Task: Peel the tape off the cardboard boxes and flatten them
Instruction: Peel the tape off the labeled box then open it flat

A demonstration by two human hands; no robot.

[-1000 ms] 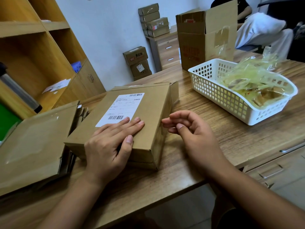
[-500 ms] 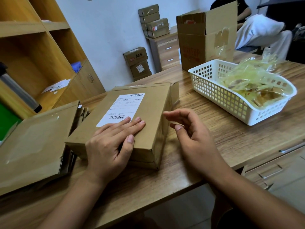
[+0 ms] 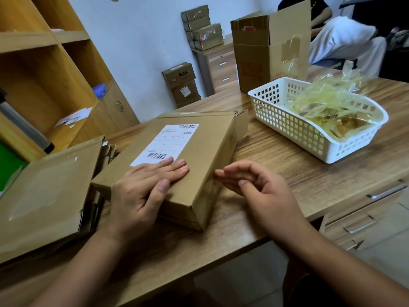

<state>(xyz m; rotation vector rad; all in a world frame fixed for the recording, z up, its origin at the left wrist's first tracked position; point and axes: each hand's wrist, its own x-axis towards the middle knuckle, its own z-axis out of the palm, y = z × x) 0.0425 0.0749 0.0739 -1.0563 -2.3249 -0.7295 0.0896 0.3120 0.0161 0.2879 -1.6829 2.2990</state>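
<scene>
brown labelled box (image 3: 199,156) — closed, flat on table | flattened cardboard (image 3: 46,191) — left

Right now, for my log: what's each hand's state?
Left hand: open, pressing flat on the cardboard box.
Right hand: open, fingers loosely curled, holding nothing, beside the box.

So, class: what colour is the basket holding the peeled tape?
White, with a grid of holes: the basket, clearest in the head view.

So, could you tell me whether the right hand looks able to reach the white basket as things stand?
Probably yes. The right hand hovers open beside the box, holding nothing, and only bare tabletop lies between it and the white basket.
</scene>
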